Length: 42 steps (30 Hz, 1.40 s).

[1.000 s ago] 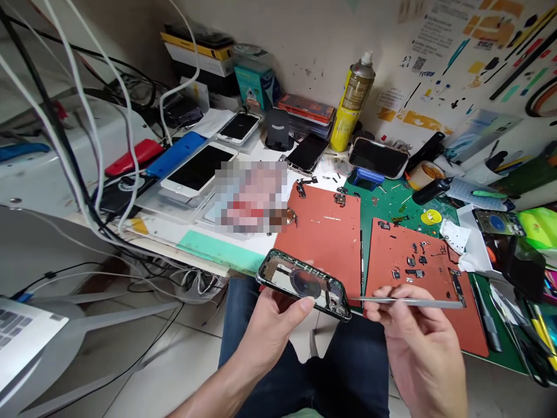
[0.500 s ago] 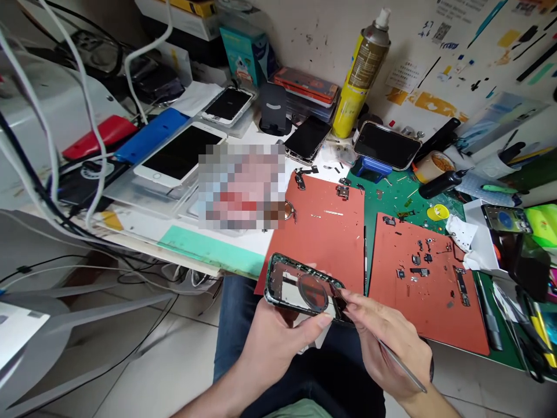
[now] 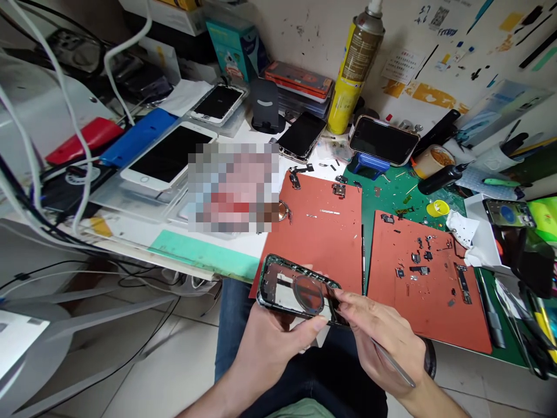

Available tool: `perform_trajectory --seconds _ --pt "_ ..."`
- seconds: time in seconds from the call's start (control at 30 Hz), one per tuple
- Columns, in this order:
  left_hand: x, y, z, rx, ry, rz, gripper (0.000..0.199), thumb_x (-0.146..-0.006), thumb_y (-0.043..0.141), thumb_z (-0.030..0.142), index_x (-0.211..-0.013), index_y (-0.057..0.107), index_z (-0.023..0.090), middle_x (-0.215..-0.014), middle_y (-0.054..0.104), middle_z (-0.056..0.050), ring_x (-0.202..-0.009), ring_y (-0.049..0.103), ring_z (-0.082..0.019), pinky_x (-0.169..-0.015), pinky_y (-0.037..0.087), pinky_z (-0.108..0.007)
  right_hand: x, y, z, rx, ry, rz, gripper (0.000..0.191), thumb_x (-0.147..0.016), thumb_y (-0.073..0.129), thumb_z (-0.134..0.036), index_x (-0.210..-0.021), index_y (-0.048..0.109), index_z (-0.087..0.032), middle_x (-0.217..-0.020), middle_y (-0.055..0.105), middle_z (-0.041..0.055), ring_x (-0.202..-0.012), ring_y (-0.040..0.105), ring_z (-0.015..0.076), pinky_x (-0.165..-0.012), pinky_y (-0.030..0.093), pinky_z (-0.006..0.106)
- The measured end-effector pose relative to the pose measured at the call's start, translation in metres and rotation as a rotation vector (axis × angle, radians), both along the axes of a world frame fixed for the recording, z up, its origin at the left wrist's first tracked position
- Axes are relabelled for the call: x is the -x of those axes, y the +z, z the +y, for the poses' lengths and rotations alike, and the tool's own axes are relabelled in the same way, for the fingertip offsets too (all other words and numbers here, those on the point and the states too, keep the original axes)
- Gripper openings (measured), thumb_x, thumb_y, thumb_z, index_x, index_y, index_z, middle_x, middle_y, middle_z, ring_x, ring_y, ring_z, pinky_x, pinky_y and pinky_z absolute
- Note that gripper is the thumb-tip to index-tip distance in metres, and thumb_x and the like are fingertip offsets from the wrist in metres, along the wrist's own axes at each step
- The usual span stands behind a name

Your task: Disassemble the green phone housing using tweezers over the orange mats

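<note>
My left hand [image 3: 278,339] is closed around a stripped phone housing [image 3: 267,287], held tilted above my lap at the table's front edge. Its thumb presses the lower rim. Inside the housing shows a dark circular ring [image 3: 308,295], with pale material visible around it. My right hand [image 3: 383,331] is closed on a thin grey metal tool [image 3: 395,364], whose back end sticks out below the palm. The fingertips of that hand lie at the housing's right end and hide the tool's tip, so its exact kind cannot be told.
Two red-brown mats [image 3: 319,238] [image 3: 429,290] lie ahead, bearing small phone parts. A thin dark tool [image 3: 363,258] lies between them. Behind stand a yellow spray can [image 3: 348,87] and a phone on a blue stand [image 3: 383,142]. Cables [image 3: 65,98] hang at left; scissors [image 3: 539,354] lie right.
The view has shifted slightly, so the housing and hands appear a little further left. Both hands keep their hold, and the right fingers stay at the housing's right end.
</note>
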<state>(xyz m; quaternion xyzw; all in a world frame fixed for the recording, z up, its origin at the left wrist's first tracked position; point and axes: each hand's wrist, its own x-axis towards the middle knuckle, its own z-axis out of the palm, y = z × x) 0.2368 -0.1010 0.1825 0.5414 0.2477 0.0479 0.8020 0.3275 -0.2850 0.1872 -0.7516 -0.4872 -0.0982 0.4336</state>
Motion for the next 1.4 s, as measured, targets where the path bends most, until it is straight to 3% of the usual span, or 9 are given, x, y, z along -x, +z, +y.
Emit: perform_trajectory --seconds 0.37,0.73,1.03,1.13,1.23,1.4 --pt "0.000 -0.002 0.000 -0.004 -0.001 0.003 0.032 -0.079 0.092 0.037 -0.103 0.085 0.017 -0.109 0.088 -0.014 -0.104 0.084 -0.037 -0.100 0.068 -0.047 -0.001 0.001 0.002 -0.025 0.029 0.010 0.045 -0.093 0.060 0.011 -0.129 0.075 -0.012 -0.116 0.086 0.0200 -0.111 0.084 0.0257 -0.096 0.072 0.032" --pt "-0.003 -0.002 0.003 -0.046 -0.018 -0.063 0.024 -0.083 0.089 0.031 -0.102 0.085 0.016 -0.108 0.088 -0.012 -0.102 0.085 -0.031 -0.098 0.068 -0.038 -0.005 0.002 0.004 -0.036 0.074 -0.039 0.045 -0.096 0.060 0.009 -0.133 0.075 -0.011 -0.112 0.086 0.0183 -0.109 0.085 0.0272 -0.093 0.074 0.037" --pt "-0.003 0.000 0.003 -0.057 -0.050 -0.109 0.018 -0.085 0.085 0.023 -0.103 0.085 0.017 -0.106 0.089 -0.008 -0.100 0.085 -0.025 -0.096 0.067 -0.030 -0.006 -0.010 -0.009 0.014 0.184 -0.142 0.038 -0.099 0.057 0.008 -0.134 0.072 0.003 -0.136 0.077 0.0278 -0.138 0.071 0.0325 -0.107 0.070 0.047" --pt "-0.002 -0.002 0.005 -0.021 -0.083 -0.117 0.021 -0.088 0.085 0.028 -0.106 0.086 0.017 -0.109 0.088 -0.010 -0.103 0.084 -0.026 -0.098 0.066 -0.032 -0.004 -0.008 -0.010 0.004 0.128 -0.228 0.041 -0.096 0.063 0.007 -0.137 0.071 0.004 -0.144 0.072 0.0273 -0.138 0.071 0.0357 -0.107 0.070 0.049" --pt "-0.002 -0.005 0.006 -0.007 -0.085 -0.095 0.026 -0.089 0.086 0.034 -0.107 0.085 0.016 -0.111 0.088 -0.011 -0.103 0.083 -0.026 -0.099 0.064 -0.033 -0.002 -0.002 -0.010 -0.055 0.005 -0.226 0.046 -0.092 0.066 0.011 -0.136 0.072 0.000 -0.139 0.075 0.0224 -0.128 0.076 0.0308 -0.103 0.071 0.041" --pt "0.000 -0.008 0.009 -0.037 -0.098 -0.077 0.028 -0.088 0.086 0.038 -0.103 0.083 0.015 -0.105 0.087 -0.011 -0.100 0.082 -0.026 -0.094 0.065 -0.032 -0.006 0.016 -0.010 -0.137 -0.131 0.167 0.033 -0.100 0.056 0.004 -0.122 0.073 -0.015 -0.115 0.074 0.0122 -0.120 0.074 0.0294 -0.099 0.066 0.048"
